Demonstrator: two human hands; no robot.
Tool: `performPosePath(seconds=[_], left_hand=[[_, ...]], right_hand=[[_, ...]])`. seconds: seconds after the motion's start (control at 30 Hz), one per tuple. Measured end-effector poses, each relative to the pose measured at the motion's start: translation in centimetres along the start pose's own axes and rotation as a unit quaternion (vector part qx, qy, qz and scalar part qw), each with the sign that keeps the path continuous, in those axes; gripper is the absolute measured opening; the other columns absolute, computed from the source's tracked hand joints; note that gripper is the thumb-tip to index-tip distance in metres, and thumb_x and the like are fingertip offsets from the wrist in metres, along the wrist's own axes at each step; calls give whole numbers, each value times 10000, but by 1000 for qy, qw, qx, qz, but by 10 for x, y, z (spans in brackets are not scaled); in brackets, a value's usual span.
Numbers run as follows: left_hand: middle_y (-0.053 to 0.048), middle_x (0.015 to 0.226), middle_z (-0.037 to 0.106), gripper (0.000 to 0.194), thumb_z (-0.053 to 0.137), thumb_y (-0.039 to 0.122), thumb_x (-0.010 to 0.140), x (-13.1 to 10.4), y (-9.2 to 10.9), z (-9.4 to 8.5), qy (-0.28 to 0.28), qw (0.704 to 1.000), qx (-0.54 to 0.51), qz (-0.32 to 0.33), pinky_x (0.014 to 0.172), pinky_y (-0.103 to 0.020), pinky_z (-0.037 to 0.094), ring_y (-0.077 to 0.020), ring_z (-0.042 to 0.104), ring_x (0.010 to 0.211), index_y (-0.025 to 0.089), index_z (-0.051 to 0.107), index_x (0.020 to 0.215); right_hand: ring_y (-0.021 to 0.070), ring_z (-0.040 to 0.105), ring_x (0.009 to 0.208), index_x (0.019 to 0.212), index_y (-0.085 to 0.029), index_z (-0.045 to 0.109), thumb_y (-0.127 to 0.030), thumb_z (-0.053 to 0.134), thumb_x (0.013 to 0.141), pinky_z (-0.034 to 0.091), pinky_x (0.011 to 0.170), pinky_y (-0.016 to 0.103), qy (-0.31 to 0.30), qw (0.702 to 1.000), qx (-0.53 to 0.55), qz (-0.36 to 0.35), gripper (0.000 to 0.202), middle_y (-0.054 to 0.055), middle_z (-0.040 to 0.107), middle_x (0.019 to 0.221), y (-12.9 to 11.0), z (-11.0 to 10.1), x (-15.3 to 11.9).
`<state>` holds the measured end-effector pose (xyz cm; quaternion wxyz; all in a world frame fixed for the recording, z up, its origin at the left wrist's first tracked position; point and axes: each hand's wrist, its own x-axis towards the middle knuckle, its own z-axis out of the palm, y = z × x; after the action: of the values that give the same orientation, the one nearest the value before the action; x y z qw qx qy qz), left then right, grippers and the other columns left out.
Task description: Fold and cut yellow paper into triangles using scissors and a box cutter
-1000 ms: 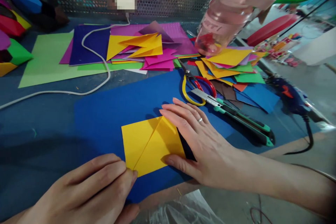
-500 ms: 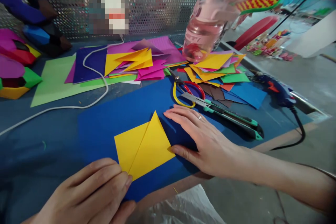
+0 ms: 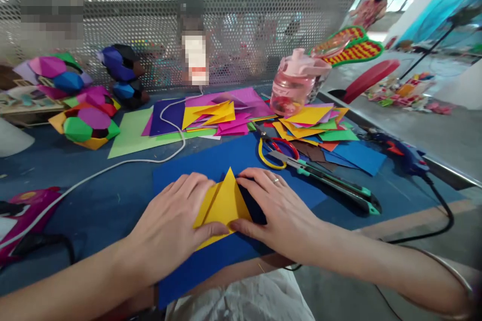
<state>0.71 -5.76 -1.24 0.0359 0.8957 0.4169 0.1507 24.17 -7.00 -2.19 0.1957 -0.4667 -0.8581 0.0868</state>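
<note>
A folded piece of yellow paper (image 3: 231, 200) lies on a large blue sheet (image 3: 194, 273) in front of me, a diagonal flap rising to a point at its far side. My left hand (image 3: 171, 218) grips its left part, fingers over the top and thumb along the near edge. On the other side my right hand (image 3: 280, 208), with a ring on one finger, has its thumb pressed on the near right corner and its curled fingers by the right edge. The two thumb tips almost meet. What lies under the left fingers is hidden.
Scissors (image 3: 265, 158) and a green-black utility knife (image 3: 335, 181) lie beyond my right hand. Coloured paper pieces (image 3: 309, 116), a pink bottle (image 3: 291, 85) and a glue gun (image 3: 404, 155) stand or lie farther off. A white cable (image 3: 150, 160) crosses the left side, near folded paper shapes (image 3: 90, 125).
My left hand has moved from the near left corner up onto the paper's left part. My right thumb has shifted inward along the near edge. The view has tilted up and turned left.
</note>
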Motion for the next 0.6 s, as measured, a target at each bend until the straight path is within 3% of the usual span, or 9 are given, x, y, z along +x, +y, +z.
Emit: performPosePath(seconds=[0.13,0.3,0.43,0.53,0.6], left_hand=[[-136,1214,594,826,650,738,744,19,-5,-4,-93,992,1,-90,879,-469,468,-348,586,1090,142,531,1303],[-64,972,668,683,796,643,573,28,-12,-9,-108,978,-64,-165,644,-328,406,-307,635,868,196,618,1057],[17,636,582,360,829,421,556,35,-25,-13,-70,945,-277,-159,511,-262,301,-183,536,587,200,589,709],[-6,672,632,271,735,426,658,43,-34,-23,-4,925,-361,-118,545,-256,384,-182,582,624,188,611,701],[-8,722,648,262,711,428,686,47,-38,-33,78,925,-360,-99,605,-263,429,-183,596,680,189,619,743]], right_hand=[[292,519,1207,1269,-120,583,-448,705,843,452,1033,482,8,1000,3,-13,551,134,574,1303,-1,5,7],[316,517,1208,1276,-118,585,-417,727,834,447,1027,490,2,1000,-1,-16,552,155,579,1301,-4,8,18],[333,525,1187,1226,-110,609,-409,746,817,433,1004,503,27,999,21,-32,525,180,611,1256,-3,8,31],[232,626,853,911,-152,677,-407,661,887,499,770,365,57,996,46,-43,256,77,699,895,-2,6,50],[156,584,643,761,-173,648,-384,564,952,446,602,269,86,994,51,-54,297,-1,641,673,-2,3,68]])
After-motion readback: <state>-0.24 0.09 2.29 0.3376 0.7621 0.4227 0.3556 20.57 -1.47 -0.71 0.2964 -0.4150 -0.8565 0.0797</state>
